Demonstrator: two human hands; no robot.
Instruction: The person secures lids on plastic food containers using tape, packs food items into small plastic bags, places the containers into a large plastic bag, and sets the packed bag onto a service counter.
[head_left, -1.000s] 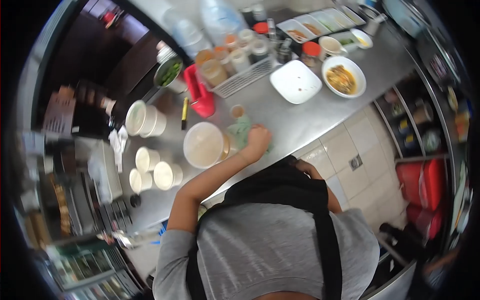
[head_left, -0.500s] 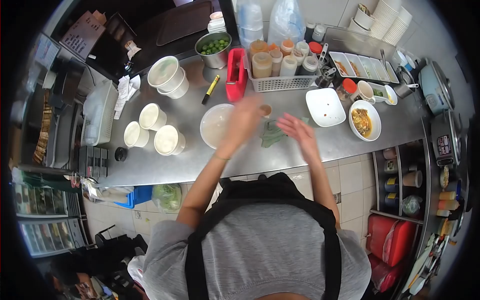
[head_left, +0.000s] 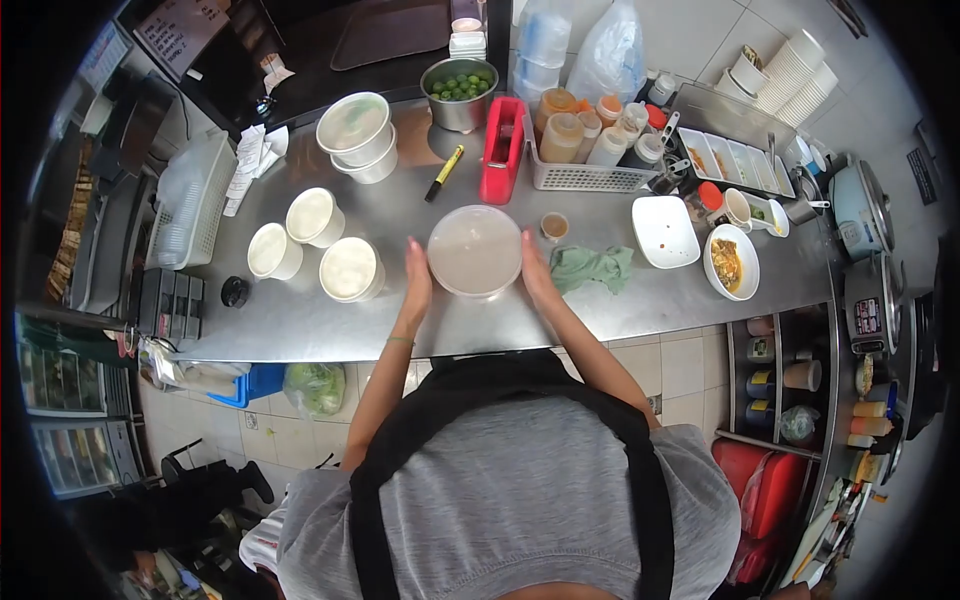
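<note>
A round bowl with a translucent lid (head_left: pixel 475 252) stands on the steel counter between my two hands. Flat against its left side lies my left hand (head_left: pixel 418 278), and my right hand (head_left: pixel 538 272) holds the opposite side. The fingers run along the bowl's wall and are partly hidden. Just right of my right hand are a small sauce cup (head_left: pixel 554 226) and a crumpled green cloth (head_left: pixel 592 268). To the left of my left hand, a white lidded tub (head_left: pixel 351 268) stands with two similar ones.
A red dispenser (head_left: pixel 500 155), a yellow marker (head_left: pixel 445 173) and a pot of green limes (head_left: pixel 459 95) are behind the bowl. Right of them stand a basket of sauce bottles (head_left: pixel 590 178), a white square dish (head_left: pixel 664 230) and a bowl of food (head_left: pixel 731 262). Stacked tubs (head_left: pixel 362 172) stand back left.
My left hand, blurred above the bowl's right edge before, has moved to its left side. My right hand has come from over the green cloth to the bowl's right side. The camera view has shifted.
</note>
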